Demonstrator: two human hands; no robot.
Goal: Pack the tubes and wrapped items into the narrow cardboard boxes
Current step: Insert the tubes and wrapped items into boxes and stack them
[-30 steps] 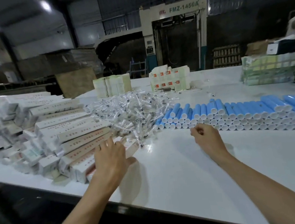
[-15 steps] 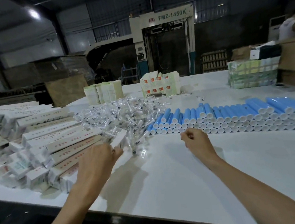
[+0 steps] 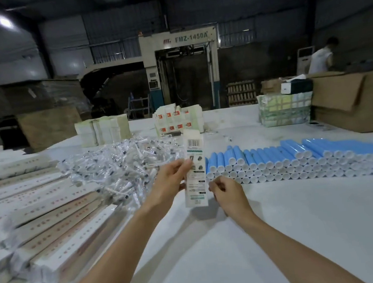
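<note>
The left hand (image 3: 171, 182) has lifted 1 narrow box (image 3: 195, 175) off the stack (image 3: 50, 217) and pinches it upright above the table (image 3: 283, 223), between the wrapped items (image 3: 118, 167) and blue tubes (image 3: 299, 158). The right hand (image 3: 227, 193), fingers curled and apparently empty, sits just beside its lower edge; opening and filling look next.

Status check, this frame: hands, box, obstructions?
Left hand grips narrow box upright above table. Right hand curled by its lower end, contact unclear. Blue tubes and wrapped items untouched behind; nothing blocking.
</note>
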